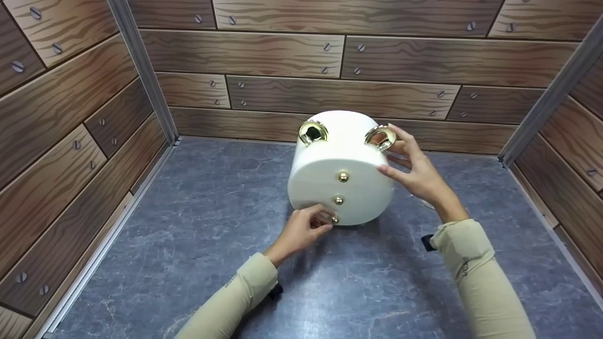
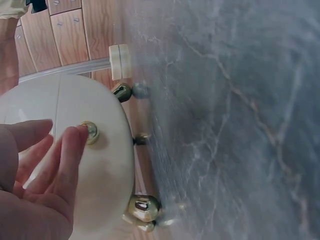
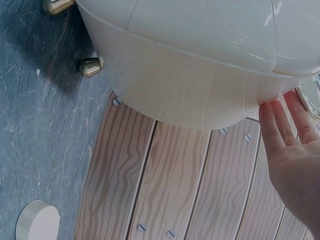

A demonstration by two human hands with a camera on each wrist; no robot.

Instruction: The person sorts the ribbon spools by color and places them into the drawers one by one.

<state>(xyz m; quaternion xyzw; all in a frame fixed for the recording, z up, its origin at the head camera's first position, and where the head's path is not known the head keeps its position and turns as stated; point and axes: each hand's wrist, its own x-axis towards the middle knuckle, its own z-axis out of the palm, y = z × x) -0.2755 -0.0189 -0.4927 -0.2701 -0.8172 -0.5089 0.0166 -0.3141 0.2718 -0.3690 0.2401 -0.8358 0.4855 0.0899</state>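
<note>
A white rounded box stands on the floor, three gold knobs in a column on its front and two gold rings on top. By the lowest knob is my left hand; a fingertip reaches the knob, while a gap shows between the thumb and fingers. My right hand rests at the box's upper right edge, its thumb on the front rim and its fingers extended against the side, close to the right gold ring. Short gold feet show under the box.
The grey marbled floor spreads around the box. Wood-patterned panels form walls at the back and both sides. On the floor to the right of the box lies a small white disc-like piece, mostly hidden by my right wrist in the head view.
</note>
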